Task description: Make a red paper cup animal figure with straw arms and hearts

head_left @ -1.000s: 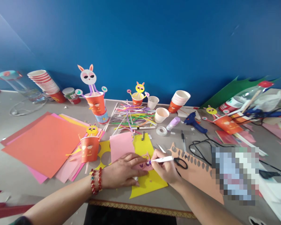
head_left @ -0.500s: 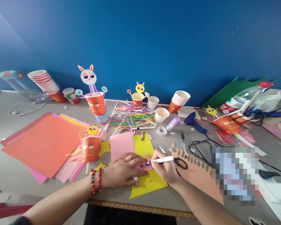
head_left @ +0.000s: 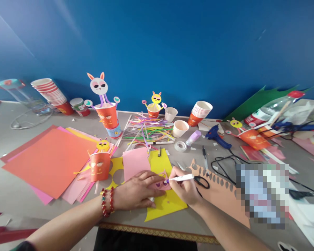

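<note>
My right hand (head_left: 184,186) pinches a white marker (head_left: 182,177), its purple tip touching a small pink paper piece (head_left: 161,185) that bears purple heart shapes. Flat across the left part of that piece lies my left hand (head_left: 140,190), fingers stretched out and pressing it down. Under both is a yellow sheet (head_left: 170,205), with a pink sheet (head_left: 136,162) overlapping it above my left hand. Black-handled scissors (head_left: 202,182) lie just right of my right hand, on an orange-brown paper (head_left: 225,200) with cut edges. A small white object under my left fingers is mostly hidden.
Left of my hands stand a red cup with a yellow paper animal (head_left: 101,167) and stacked coloured sheets (head_left: 52,160). Behind are paper strips (head_left: 149,130), a tape roll (head_left: 180,146) and a glue stick (head_left: 193,138). A blue glue gun (head_left: 217,136) trails its black cord at right.
Almost nothing differs. The marker tip stays on the pink piece and my left hand keeps its place; the red cup at left appears shifted very slightly leftward.
</note>
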`<act>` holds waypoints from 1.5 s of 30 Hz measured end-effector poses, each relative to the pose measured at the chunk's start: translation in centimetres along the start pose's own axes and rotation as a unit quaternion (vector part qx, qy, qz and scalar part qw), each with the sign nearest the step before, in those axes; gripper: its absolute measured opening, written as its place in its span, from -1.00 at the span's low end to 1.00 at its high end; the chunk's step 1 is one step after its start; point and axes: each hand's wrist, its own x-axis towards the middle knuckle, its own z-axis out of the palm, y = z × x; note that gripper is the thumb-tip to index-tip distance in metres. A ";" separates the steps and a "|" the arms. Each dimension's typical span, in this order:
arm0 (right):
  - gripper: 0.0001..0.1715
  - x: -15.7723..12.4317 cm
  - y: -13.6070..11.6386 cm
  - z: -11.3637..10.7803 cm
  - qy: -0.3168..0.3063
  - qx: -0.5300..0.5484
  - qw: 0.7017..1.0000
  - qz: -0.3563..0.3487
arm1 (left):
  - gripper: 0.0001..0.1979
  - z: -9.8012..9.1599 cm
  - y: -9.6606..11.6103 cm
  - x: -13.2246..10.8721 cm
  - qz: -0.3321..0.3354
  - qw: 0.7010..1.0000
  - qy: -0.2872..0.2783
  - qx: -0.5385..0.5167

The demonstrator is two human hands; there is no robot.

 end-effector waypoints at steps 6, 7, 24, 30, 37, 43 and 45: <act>-0.80 -0.1 0.2 0.0 0.010 0.009 1.000 0.002 | -0.54 0.1 -0.1 -0.1 0.005 1.000 0.012 -0.006; -0.80 -0.2 0.3 0.0 0.013 0.018 1.000 0.003 | -0.54 0.1 -0.1 -0.1 0.005 1.000 0.012 -0.007; -0.80 -0.2 0.2 0.0 0.011 0.023 1.000 0.008 | -0.54 -0.1 0.0 -0.1 0.004 1.000 0.007 -0.006; -0.82 0.0 0.2 0.1 0.006 -0.001 1.000 0.006 | -0.53 0.0 0.0 0.0 0.003 1.000 0.005 -0.005; -0.81 0.0 0.0 0.0 0.016 0.014 1.000 0.004 | -0.54 -0.1 0.0 0.0 0.004 1.000 0.011 -0.003; -0.81 0.1 0.0 0.0 0.014 0.003 1.000 0.002 | -0.54 -0.2 0.1 0.0 0.001 1.000 0.011 -0.007; -0.81 0.0 -0.1 0.1 0.013 0.005 1.000 0.007 | -0.54 -0.1 0.1 0.0 0.000 1.000 0.012 -0.008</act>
